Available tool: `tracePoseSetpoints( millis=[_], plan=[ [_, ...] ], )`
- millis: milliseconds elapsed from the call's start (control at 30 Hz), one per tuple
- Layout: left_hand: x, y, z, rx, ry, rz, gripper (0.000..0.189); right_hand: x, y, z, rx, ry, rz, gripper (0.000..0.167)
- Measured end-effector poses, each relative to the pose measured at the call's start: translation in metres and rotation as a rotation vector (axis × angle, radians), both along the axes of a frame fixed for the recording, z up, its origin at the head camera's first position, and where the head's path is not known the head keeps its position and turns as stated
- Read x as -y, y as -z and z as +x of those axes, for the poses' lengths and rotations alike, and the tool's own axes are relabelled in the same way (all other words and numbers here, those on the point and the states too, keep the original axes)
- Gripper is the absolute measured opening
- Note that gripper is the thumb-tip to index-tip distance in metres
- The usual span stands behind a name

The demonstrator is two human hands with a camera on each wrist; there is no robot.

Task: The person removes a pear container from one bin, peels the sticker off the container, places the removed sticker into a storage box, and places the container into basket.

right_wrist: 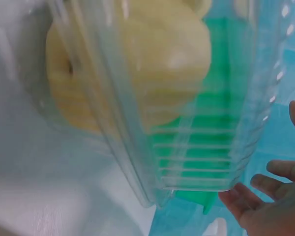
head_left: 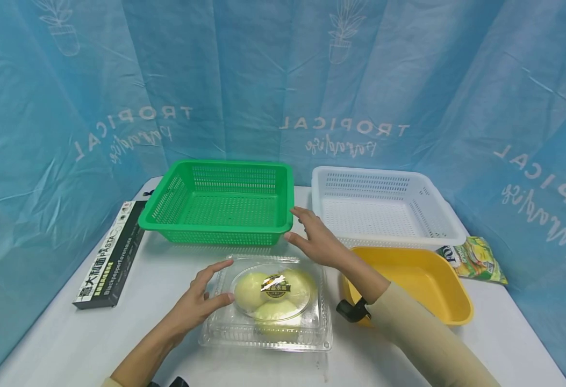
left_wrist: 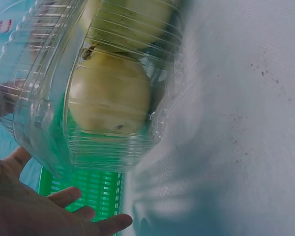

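A clear plastic clamshell box (head_left: pixel 270 317) lies closed on the white table, a dark oval label (head_left: pixel 275 286) on its lid. Through the plastic I see pale yellow round fruits (left_wrist: pixel 109 93), pear-like with a stem end. My left hand (head_left: pixel 198 298) is spread at the box's left side, thumb over the lid's edge; whether it touches cannot be told. My right hand (head_left: pixel 319 242) hovers past the far right corner of the box, fingers apart, by the corner of the green basket (head_left: pixel 215 236). Nothing is held in either hand.
Right of the green basket stands a white basket (head_left: pixel 399 239), with a yellow tub (head_left: pixel 418 274) in front of it. A green and yellow packet (head_left: pixel 481 260) lies at the right edge. On the left is a black and white pasta box (head_left: pixel 110 255). Blue curtains (head_left: pixel 263 80) enclose the table.
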State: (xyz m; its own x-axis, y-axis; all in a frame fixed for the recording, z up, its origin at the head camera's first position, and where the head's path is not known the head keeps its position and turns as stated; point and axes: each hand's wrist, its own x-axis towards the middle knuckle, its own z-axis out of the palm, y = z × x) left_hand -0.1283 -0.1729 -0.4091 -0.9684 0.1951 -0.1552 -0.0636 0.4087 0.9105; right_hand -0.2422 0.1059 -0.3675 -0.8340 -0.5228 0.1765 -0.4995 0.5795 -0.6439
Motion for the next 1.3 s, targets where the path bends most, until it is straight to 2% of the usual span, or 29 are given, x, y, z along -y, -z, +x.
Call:
tracePoseSetpoints(
  millis=[133,400,600,900,1300],
  plan=[
    [0.000,0.001,-0.001,0.003,-0.001,-0.006,0.067,0.000,-0.001,0.010,-0.046,0.027,-0.020,0.065],
    [-0.001,0.004,-0.001,0.008,0.004,0.003,0.066,0.004,0.004,0.032,-0.075,0.001,-0.037,0.061],
    [-0.002,0.005,-0.001,0.010,0.001,0.000,0.068,0.008,0.008,0.044,-0.106,-0.024,0.035,0.060],
    [-0.004,0.007,-0.001,0.012,-0.019,0.002,0.070,0.013,0.014,0.052,-0.171,-0.122,0.135,0.057],
    [-0.006,0.011,0.000,0.017,-0.037,0.014,0.069,0.017,0.021,0.056,-0.159,-0.125,0.176,0.054]
  ],
)
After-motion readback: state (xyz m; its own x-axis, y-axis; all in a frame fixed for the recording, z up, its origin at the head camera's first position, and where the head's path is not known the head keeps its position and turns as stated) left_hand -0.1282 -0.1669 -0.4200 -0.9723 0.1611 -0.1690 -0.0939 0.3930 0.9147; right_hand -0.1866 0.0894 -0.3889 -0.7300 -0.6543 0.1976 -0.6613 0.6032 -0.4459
